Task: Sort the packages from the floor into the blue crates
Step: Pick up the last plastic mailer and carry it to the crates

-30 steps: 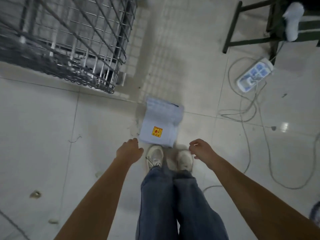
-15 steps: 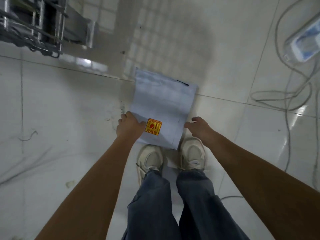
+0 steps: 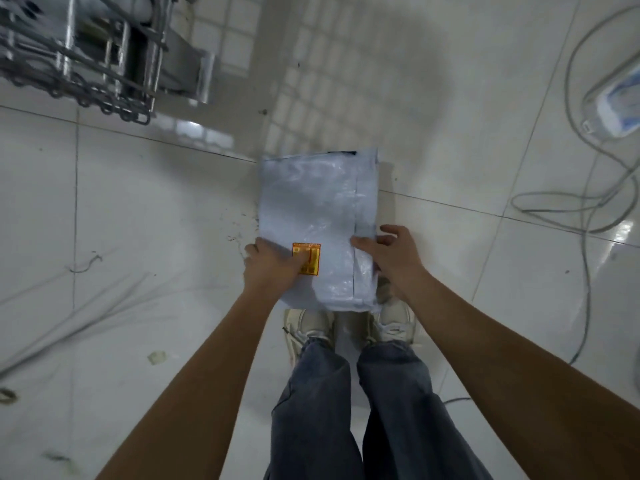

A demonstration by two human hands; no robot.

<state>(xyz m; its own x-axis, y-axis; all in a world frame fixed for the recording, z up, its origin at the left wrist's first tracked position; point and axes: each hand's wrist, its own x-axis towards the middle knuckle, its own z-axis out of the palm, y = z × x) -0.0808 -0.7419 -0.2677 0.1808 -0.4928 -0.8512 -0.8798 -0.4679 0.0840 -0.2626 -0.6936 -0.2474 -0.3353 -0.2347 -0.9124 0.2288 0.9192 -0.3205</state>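
Observation:
A flat pale-blue plastic mailer package (image 3: 317,206) with an orange-yellow sticker lies at the centre of the view, just ahead of my shoes. My left hand (image 3: 272,265) grips its near left edge, thumb over the sticker. My right hand (image 3: 382,252) grips the near right edge, thumb on top and fingers curled round the side. The package's near end looks lifted above my shoes. No blue crate is in view.
A metal wire cage cart (image 3: 90,60) stands at the top left. A white power strip (image 3: 620,105) and loose grey cables (image 3: 585,216) lie on the tiled floor at the right. My shoes (image 3: 349,327) stand right below the package.
Both hands reached down from above my shoes to the package and closed on its near edges. The package now sits nearer and higher in view, over my toes.

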